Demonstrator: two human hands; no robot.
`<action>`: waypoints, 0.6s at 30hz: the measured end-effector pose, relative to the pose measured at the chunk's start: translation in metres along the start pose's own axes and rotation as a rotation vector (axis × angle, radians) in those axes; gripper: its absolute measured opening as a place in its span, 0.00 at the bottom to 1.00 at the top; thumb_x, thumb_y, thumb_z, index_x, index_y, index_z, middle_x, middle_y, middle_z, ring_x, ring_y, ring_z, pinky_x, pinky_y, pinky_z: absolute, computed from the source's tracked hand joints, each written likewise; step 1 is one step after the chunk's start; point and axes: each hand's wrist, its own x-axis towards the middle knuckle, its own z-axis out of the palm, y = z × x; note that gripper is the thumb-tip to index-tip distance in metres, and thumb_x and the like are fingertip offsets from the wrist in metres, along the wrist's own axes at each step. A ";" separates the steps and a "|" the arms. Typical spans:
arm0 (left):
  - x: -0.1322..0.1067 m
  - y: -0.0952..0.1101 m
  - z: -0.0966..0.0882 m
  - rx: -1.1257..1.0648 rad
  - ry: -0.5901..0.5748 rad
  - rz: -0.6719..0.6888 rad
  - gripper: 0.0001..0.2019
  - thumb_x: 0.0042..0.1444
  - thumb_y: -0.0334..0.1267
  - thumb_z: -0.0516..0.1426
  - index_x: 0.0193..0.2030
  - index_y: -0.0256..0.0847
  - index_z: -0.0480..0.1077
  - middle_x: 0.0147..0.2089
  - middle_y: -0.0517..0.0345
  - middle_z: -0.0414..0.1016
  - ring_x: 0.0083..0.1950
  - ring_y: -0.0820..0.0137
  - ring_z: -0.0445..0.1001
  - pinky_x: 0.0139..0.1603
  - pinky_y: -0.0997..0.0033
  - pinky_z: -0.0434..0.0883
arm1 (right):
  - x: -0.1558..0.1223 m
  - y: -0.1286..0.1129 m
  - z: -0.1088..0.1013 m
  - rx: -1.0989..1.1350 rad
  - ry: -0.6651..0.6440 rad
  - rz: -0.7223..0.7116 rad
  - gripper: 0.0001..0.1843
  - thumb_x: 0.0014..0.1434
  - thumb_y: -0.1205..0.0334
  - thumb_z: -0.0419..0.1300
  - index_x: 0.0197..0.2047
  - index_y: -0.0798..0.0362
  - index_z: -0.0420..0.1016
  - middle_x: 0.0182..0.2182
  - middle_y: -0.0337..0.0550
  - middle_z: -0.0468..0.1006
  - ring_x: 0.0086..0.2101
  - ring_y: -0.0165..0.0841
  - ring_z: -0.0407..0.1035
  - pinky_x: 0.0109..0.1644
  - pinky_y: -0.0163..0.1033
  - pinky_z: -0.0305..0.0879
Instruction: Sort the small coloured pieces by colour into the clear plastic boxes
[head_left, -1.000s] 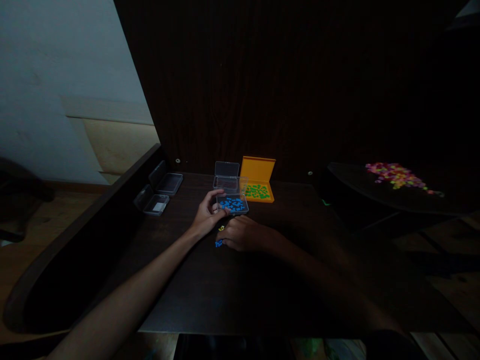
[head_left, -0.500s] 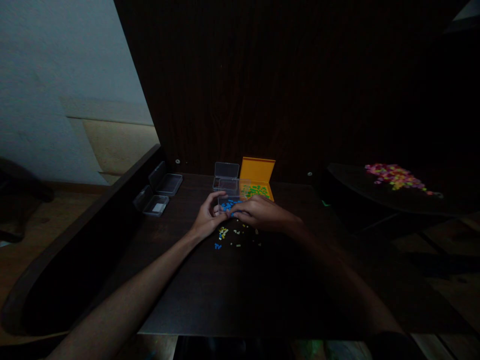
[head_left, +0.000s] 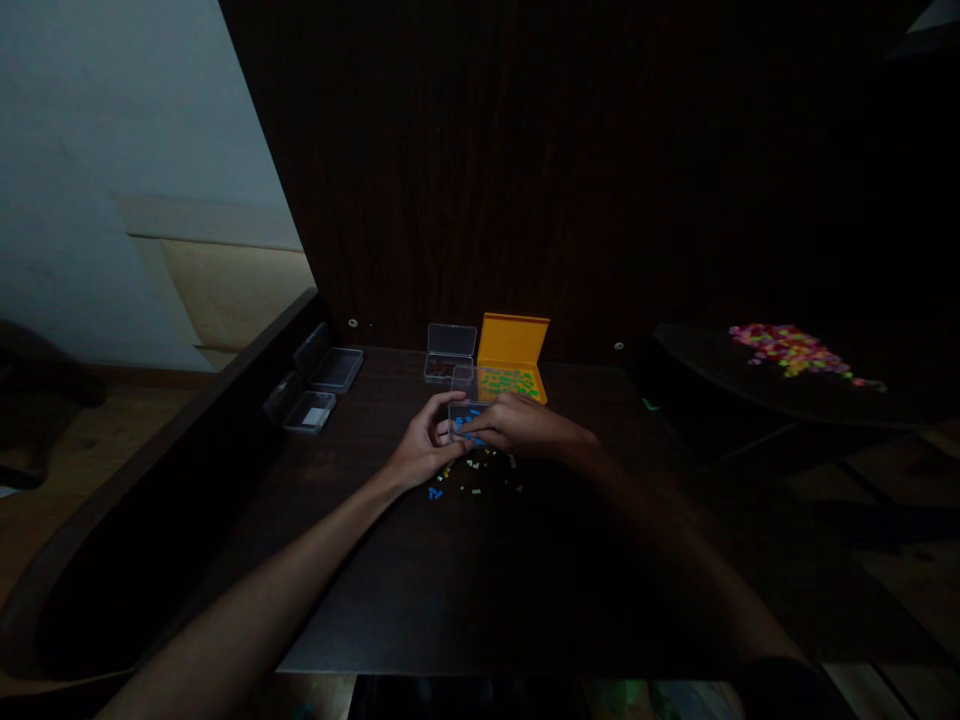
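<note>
My left hand is closed round the left side of a small clear plastic box, thumb at its near edge. Small blue plastic pieces lie inside. From the right, my right hand reaches into the box with its fingers close together, their tips among the blue pieces. Whether they pinch one is too small to tell. On the table just below the hands are scattered pale and yellow pieces and a little cluster of blue pieces.
Behind the hands stand an open orange case with green pieces and an open clear box with dark contents. Two more open clear boxes sit at the left by a raised side panel. Colourful beads lie on a surface at right.
The box has shifted slightly right and nearer, with my left hand moving along. My right fingertips now reach further into it among the blue pieces.
</note>
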 end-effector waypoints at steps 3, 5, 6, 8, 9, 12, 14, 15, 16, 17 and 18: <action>-0.001 -0.001 0.001 -0.006 -0.016 -0.014 0.33 0.42 0.37 0.67 0.55 0.41 0.59 0.50 0.51 0.71 0.38 0.72 0.75 0.39 0.72 0.72 | -0.001 -0.001 0.000 -0.022 0.007 0.006 0.14 0.64 0.60 0.51 0.45 0.47 0.78 0.33 0.42 0.79 0.30 0.29 0.69 0.33 0.32 0.54; -0.001 0.000 0.002 -0.003 -0.013 -0.013 0.33 0.42 0.37 0.67 0.55 0.42 0.59 0.48 0.51 0.71 0.38 0.72 0.75 0.39 0.72 0.72 | -0.001 -0.002 -0.002 -0.024 0.019 0.023 0.15 0.64 0.59 0.51 0.47 0.46 0.77 0.34 0.42 0.79 0.31 0.30 0.69 0.34 0.33 0.54; -0.001 0.000 0.002 -0.003 -0.011 -0.013 0.33 0.42 0.37 0.67 0.55 0.42 0.59 0.47 0.52 0.72 0.38 0.71 0.75 0.39 0.72 0.72 | -0.001 -0.003 -0.004 -0.023 0.027 0.038 0.15 0.64 0.60 0.51 0.48 0.46 0.77 0.35 0.42 0.79 0.32 0.31 0.69 0.34 0.33 0.55; -0.002 0.001 0.002 -0.006 -0.014 -0.025 0.34 0.42 0.37 0.67 0.56 0.41 0.58 0.44 0.53 0.73 0.37 0.72 0.75 0.39 0.72 0.72 | -0.002 -0.004 -0.006 -0.019 0.038 0.075 0.15 0.63 0.61 0.52 0.49 0.46 0.76 0.37 0.43 0.79 0.33 0.31 0.69 0.36 0.33 0.55; -0.002 0.001 0.001 -0.008 -0.019 -0.033 0.34 0.42 0.36 0.67 0.56 0.41 0.58 0.42 0.55 0.73 0.36 0.72 0.75 0.39 0.71 0.72 | -0.002 -0.004 -0.007 -0.018 0.039 0.090 0.15 0.62 0.62 0.53 0.48 0.47 0.76 0.36 0.43 0.79 0.33 0.31 0.69 0.36 0.34 0.55; -0.001 0.000 0.000 -0.013 -0.027 -0.043 0.35 0.42 0.36 0.67 0.57 0.41 0.57 0.41 0.56 0.73 0.36 0.72 0.75 0.39 0.71 0.72 | -0.003 -0.004 -0.009 0.002 0.015 0.082 0.13 0.60 0.64 0.55 0.46 0.49 0.77 0.32 0.41 0.79 0.30 0.30 0.68 0.35 0.33 0.55; -0.001 -0.001 -0.001 -0.015 -0.029 -0.035 0.34 0.42 0.36 0.67 0.56 0.42 0.57 0.44 0.54 0.73 0.37 0.72 0.75 0.39 0.72 0.72 | -0.003 -0.003 -0.009 0.023 -0.010 0.046 0.13 0.60 0.64 0.55 0.44 0.48 0.78 0.31 0.40 0.78 0.29 0.29 0.67 0.33 0.32 0.53; -0.001 -0.001 -0.001 -0.015 -0.032 -0.031 0.34 0.42 0.36 0.67 0.56 0.42 0.58 0.45 0.53 0.72 0.37 0.72 0.75 0.39 0.72 0.72 | -0.003 -0.003 -0.008 0.027 -0.017 0.034 0.12 0.60 0.63 0.56 0.44 0.47 0.78 0.30 0.39 0.78 0.28 0.29 0.67 0.33 0.32 0.53; -0.001 -0.001 0.000 -0.015 -0.033 -0.027 0.34 0.42 0.36 0.67 0.55 0.42 0.58 0.47 0.53 0.72 0.37 0.73 0.75 0.38 0.73 0.72 | -0.003 -0.003 -0.007 0.023 -0.021 0.028 0.12 0.60 0.63 0.56 0.44 0.47 0.79 0.30 0.39 0.78 0.28 0.29 0.66 0.32 0.32 0.52; -0.001 -0.001 0.000 -0.015 -0.035 -0.024 0.34 0.42 0.36 0.67 0.55 0.42 0.58 0.48 0.52 0.72 0.36 0.73 0.75 0.37 0.73 0.72 | -0.003 -0.003 -0.007 0.015 -0.021 0.029 0.12 0.60 0.63 0.56 0.44 0.47 0.79 0.30 0.39 0.78 0.29 0.29 0.66 0.32 0.32 0.52; -0.001 -0.001 0.000 -0.015 -0.035 -0.022 0.33 0.42 0.36 0.67 0.55 0.42 0.58 0.49 0.51 0.71 0.36 0.73 0.75 0.37 0.74 0.72 | -0.002 -0.004 -0.006 0.005 -0.021 0.031 0.11 0.60 0.62 0.57 0.43 0.47 0.79 0.29 0.39 0.78 0.28 0.29 0.66 0.32 0.32 0.52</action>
